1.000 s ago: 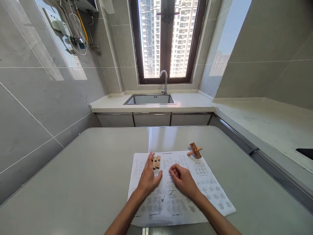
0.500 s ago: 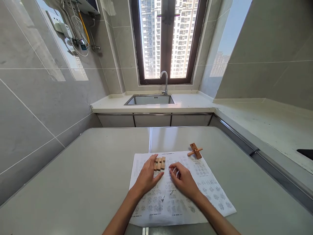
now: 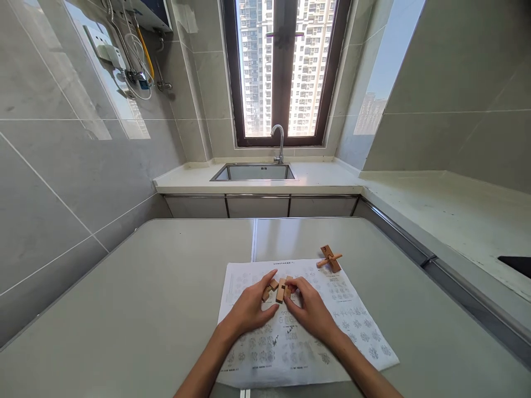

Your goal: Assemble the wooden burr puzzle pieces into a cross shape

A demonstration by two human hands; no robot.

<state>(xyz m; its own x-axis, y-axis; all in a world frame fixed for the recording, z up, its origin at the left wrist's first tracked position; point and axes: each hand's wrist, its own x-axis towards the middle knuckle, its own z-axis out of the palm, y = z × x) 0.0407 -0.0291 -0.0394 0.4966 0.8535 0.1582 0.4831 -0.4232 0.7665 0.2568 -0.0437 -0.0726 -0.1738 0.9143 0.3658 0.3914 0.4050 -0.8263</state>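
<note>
A few small wooden puzzle blocks (image 3: pixel 279 289) lie on a printed instruction sheet (image 3: pixel 332 331) spread on the grey table. My left hand (image 3: pixel 249 309) rests on the sheet with thumb and fingers around the left block. My right hand (image 3: pixel 311 310) pinches the right blocks with its fingertips. The two hands meet over the blocks. A separate assembled wooden cross piece (image 3: pixel 329 258) sits at the sheet's far right corner, apart from both hands.
The grey table (image 3: pixel 145 287) has a seam down its middle. Beyond it, a white counter holds a steel sink (image 3: pixel 254 172) and faucet (image 3: pixel 279 141) under a window. A second counter (image 3: pixel 456 215) runs along the right.
My left hand slid the blocks rightward and nearer to me. My right hand opened from a loose fist and took hold of the right blocks. The blocks have spread apart.
</note>
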